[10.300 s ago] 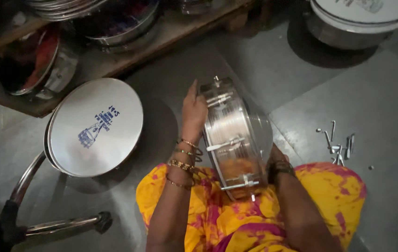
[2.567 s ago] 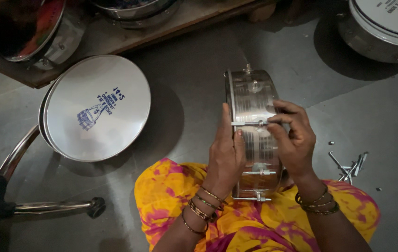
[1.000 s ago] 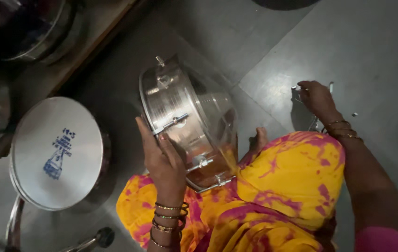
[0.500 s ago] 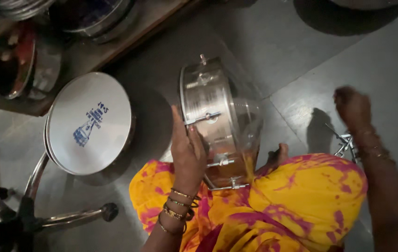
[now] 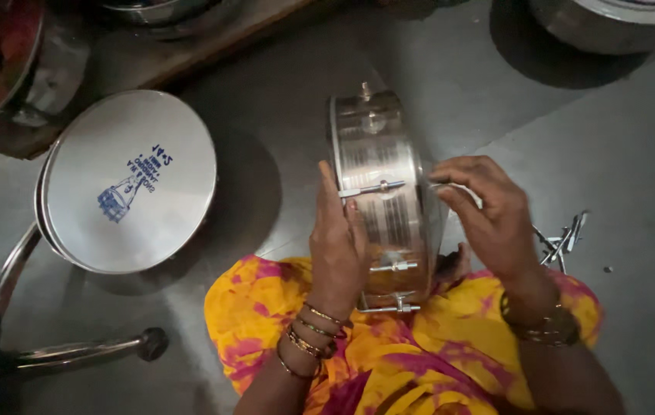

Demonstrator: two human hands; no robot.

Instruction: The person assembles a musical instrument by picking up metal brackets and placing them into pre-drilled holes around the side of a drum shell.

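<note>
A shiny metal drum shell (image 5: 386, 196) with tension rods along its side stands on edge on my lap, which is covered in yellow and pink cloth. My left hand (image 5: 338, 244) lies flat against the drum's left rim and steadies it. My right hand (image 5: 487, 215) is at the drum's right rim, with thumb and fingers pinched around a small metal part near the top of the rim. Whether that part is loose or fixed to the drum is unclear.
A round drum with a white head bearing a blue print (image 5: 129, 178) stands on the grey floor at my left, beside a chrome stand (image 5: 74, 350). Several loose metal rods (image 5: 562, 240) lie on the floor at right. More drums (image 5: 611, 19) and a wooden shelf (image 5: 189, 54) line the top.
My right hand has come back from the loose rods on the floor to the drum's right rim. The drum has turned more upright under my left hand.
</note>
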